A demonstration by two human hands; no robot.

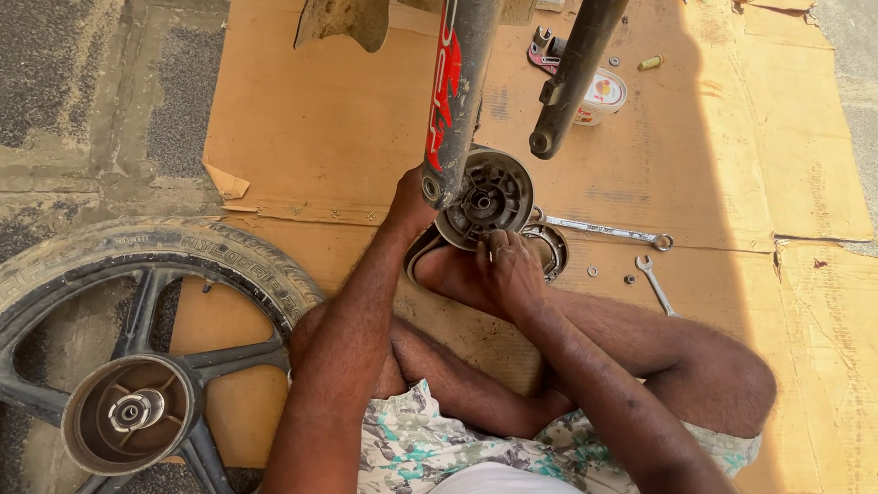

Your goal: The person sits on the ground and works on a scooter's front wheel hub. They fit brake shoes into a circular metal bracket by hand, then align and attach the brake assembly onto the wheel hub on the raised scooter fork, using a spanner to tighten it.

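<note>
The person sits cross-legged on flattened brown cardboard sheets (pixel 347 119) spread over grey paving. Between the hands is a round grey metal brake drum plate (pixel 485 197), tilted up on edge, its open face with the central hub hole turned toward the camera. It stands just below the lower end of a dark grey fork leg with a red sticker (pixel 457 91), which hangs down from the top of the view.

The left hand (pixel 409 206) reaches behind the plate's left rim; its fingers are curled round the edge and mostly hidden, so how firmly they grip cannot be told. The right hand (pixel 510 270) rests at the plate's lower right rim, fingers bent and close together, their tips touching the metal.

A second dark fork leg (pixel 572 73) hangs beside the first, to the right. Behind it, near the top of the cardboard, stands a small round white tub with a red and yellow label (pixel 604 93) on its lid. A long silver spanner (pixel 604 230) lies just right of the plate, and a shorter silver spanner (pixel 654 284) lies near it, with small nuts and washers between them. A round metal ring part (pixel 549 252) lies flat beside the right hand.

At lower left lies a black spoked alloy wheel with its tyre (pixel 137 366), hub drum facing up, partly on the cardboard.
</note>
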